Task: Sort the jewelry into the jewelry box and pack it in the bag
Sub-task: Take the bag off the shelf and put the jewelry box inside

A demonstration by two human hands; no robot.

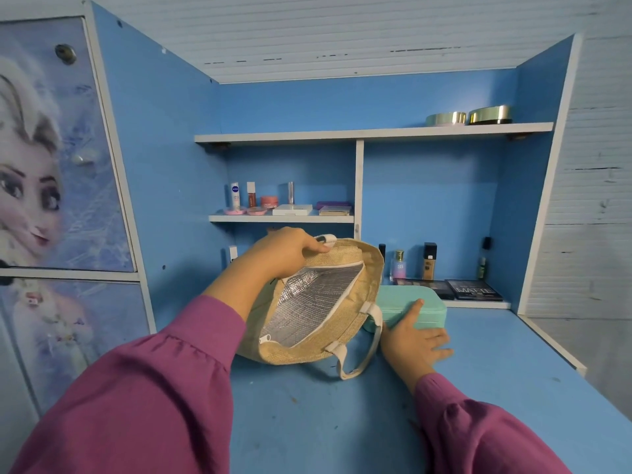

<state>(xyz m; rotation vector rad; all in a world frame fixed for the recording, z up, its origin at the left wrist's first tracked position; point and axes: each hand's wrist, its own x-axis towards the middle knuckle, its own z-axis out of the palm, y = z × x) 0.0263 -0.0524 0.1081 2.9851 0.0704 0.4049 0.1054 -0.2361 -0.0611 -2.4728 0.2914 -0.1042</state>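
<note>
**Bag held open, mint box parked right next to it**

Readable stuff first: the white roll-on (235, 195) on the small shelf says NIVEA, and the black palette (473, 290) at the back of the desk says MATTE in big letters. The little perfume bottle (399, 265) has "SB" on it. Other labels are too small to read.

The left hand (285, 251) grips the far rim of the straw-coloured bag (371, 268), fingers curled over the edge, keeping the mouth open so the silver foil lining (307, 309) shows. The bag lies tilted on the blue desk (307, 415), one white handle (359, 357) flopped toward the camera.

The mint jewelry box (427, 307) sits closed on the desk just right of the bag, touching it. The right hand (413, 340) is against its near side, thumb up on the lid, fingers spread flat along the desk.

A dark foundation bottle (429, 261) stands behind the box, and two round gold-rimmed tins (468, 117) are on the top shelf. Cartoon character poster (34, 159) on the cabinet door to the left.
</note>
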